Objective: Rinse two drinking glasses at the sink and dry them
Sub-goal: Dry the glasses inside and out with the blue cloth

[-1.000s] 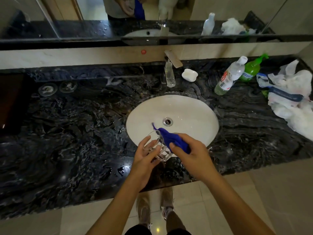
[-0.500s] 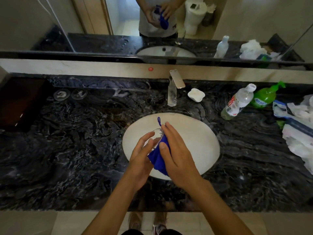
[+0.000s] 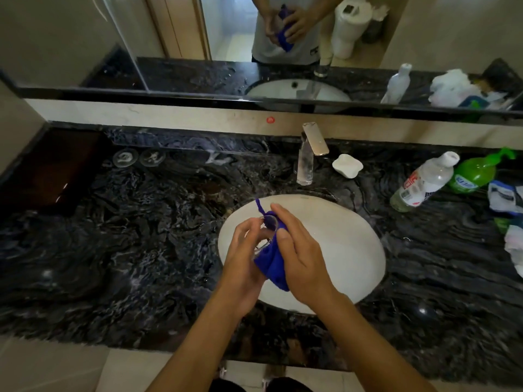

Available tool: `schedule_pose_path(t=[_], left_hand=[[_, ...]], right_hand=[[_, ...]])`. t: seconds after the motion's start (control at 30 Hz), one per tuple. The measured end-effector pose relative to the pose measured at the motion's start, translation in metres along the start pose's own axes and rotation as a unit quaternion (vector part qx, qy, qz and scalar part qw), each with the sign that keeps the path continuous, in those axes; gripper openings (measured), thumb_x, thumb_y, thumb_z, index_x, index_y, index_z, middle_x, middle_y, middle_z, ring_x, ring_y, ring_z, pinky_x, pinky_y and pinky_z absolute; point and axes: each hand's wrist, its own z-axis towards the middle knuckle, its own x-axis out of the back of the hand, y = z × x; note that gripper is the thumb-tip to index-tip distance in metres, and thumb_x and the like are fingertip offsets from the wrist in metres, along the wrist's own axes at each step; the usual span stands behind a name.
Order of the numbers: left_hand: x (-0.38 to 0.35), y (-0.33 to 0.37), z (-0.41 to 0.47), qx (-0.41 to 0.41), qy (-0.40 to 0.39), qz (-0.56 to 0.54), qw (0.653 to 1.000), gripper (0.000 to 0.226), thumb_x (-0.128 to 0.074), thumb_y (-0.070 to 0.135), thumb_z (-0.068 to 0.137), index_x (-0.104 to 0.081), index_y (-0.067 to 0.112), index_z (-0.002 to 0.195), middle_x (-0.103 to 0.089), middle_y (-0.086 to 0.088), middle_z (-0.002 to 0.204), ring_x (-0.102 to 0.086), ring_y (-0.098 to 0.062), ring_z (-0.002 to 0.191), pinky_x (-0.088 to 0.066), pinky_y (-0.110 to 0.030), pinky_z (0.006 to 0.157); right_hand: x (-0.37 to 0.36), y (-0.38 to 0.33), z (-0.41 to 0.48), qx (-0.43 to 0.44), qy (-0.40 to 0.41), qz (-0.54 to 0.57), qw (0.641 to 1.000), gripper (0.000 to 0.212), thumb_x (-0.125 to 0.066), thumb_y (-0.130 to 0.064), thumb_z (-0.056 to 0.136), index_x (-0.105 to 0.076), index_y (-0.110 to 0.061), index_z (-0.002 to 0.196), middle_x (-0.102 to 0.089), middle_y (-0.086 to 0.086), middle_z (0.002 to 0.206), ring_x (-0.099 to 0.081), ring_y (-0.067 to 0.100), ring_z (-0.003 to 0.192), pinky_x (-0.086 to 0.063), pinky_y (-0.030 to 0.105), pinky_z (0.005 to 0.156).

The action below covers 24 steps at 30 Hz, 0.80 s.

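Observation:
Over the white oval sink (image 3: 348,250) my left hand (image 3: 243,258) grips a clear drinking glass (image 3: 264,234), lying roughly on its side. My right hand (image 3: 300,256) presses a blue cloth (image 3: 273,264) against the glass; a blue strand sticks up past the rim. Much of the glass is hidden by fingers and cloth. At the back left of the dark marble counter (image 3: 127,250) stand two round clear glass pieces (image 3: 138,157), seen from above; whether they are glasses I cannot tell.
A chrome faucet (image 3: 307,157) rises behind the sink, a white soap dish (image 3: 347,165) to its right. A clear plastic bottle (image 3: 421,182), a green bottle (image 3: 475,172) and crumpled white bags (image 3: 509,216) crowd the counter's right end. A mirror (image 3: 254,38) spans the wall.
The view has tilted upward, so the mirror shows more. My right hand went from poking the cloth into the glass to wrapping it round the outside, and the glass tipped onto its side.

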Motion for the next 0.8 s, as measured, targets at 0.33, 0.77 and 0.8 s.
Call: schedule_pose_path(t=[0.33, 0.77, 0.8], left_hand=[[0.014, 0.034, 0.017, 0.026, 0.036, -0.033, 0.998, 0.058, -0.073, 0.046, 0.089, -0.057, 0.013, 0.134, -0.059, -0.024, 0.139, -0.063, -0.039, 0.124, -0.052, -0.05, 0.104], [0.013, 0.06, 0.016, 0.021, 0.032, -0.011, 0.999, 0.072, -0.067, 0.066, 0.08, -0.058, 0.018, 0.133, -0.068, -0.019, 0.129, -0.069, -0.035, 0.114, -0.06, -0.043, 0.088], [0.013, 0.062, 0.017, 0.028, 0.032, -0.017, 0.999, 0.073, -0.068, 0.067, 0.081, -0.057, 0.019, 0.134, -0.068, -0.018, 0.129, -0.07, -0.034, 0.114, -0.059, -0.043, 0.09]], right_hand=[[-0.051, -0.013, 0.012, 0.151, 0.112, -0.186, 0.965, 0.055, -0.042, -0.028, 0.105, -0.033, -0.003, 0.153, -0.035, 0.012, 0.161, -0.03, 0.022, 0.152, -0.034, 0.044, 0.12], [-0.057, -0.036, 0.031, 0.053, 0.108, -0.134, 0.984, 0.057, -0.039, -0.036, 0.105, -0.036, -0.008, 0.155, -0.04, 0.004, 0.16, -0.034, 0.013, 0.149, -0.034, 0.039, 0.12], [-0.063, -0.033, 0.029, 0.093, 0.118, -0.177, 0.973, 0.057, -0.041, -0.032, 0.105, -0.034, -0.004, 0.155, -0.037, 0.008, 0.161, -0.03, 0.016, 0.151, -0.032, 0.04, 0.122]])
